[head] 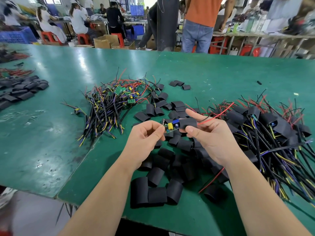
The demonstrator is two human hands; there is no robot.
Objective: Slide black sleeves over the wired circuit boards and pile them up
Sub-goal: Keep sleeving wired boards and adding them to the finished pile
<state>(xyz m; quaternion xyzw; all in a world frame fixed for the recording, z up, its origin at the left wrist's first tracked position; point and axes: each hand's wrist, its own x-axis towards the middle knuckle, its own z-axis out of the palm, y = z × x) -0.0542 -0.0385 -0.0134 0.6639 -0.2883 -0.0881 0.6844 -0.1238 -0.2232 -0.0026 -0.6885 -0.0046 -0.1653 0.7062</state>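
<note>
Holding a wired circuit board (pixel 172 127) at the centre of the frame, the two hands meet above the table; the left hand (pixel 146 136), fingers curled, pinches the board's left end between thumb and forefinger; the right hand (pixel 210 133) grips a black sleeve (pixel 189 123) between the thumb below and the fingers above, the forefinger lying nearly straight along its top; the sleeve covers the board's right end, while the yellow and blue components on the left part show bare; a red wire (pixel 219 114) and a thin black one leave the sleeve's right mouth and run toward the upper right; below and around the hands, loose sleeves (pixel 156 184) lie scattered on the green table (pixel 51 142); above and left of centre lies a tangle of bare wired boards (pixel 115 103); at the right of the frame lies the pile of sleeved boards (pixel 272 132), its cables trailing toward the lower right; a further heap of sleeves (pixel 23 90) sits at the far left edge; along the top of the frame, seated and standing workers (pixel 199 23) occupy other benches, blurred.
</note>
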